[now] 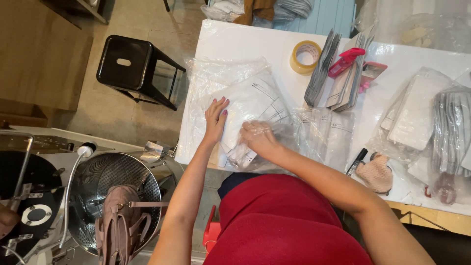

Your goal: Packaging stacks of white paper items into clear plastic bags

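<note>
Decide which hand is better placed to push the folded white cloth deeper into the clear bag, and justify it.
Probably the right hand: it is already inside the bag, on the cloth. The left hand lies flat outside, steadying the bag.

one tape roll (305,57), one stool (128,64), one marker (357,161)

White table (235,37), tape roll (305,56), clear bags (235,78), black marker (356,161), pink pouch (377,172)

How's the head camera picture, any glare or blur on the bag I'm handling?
Head view: sharp overall, even lighting; glare streaks on the clear plastic bag and the white table; right hand veiled by plastic; left hand crisp; edges bowed by the wide lens.
</note>
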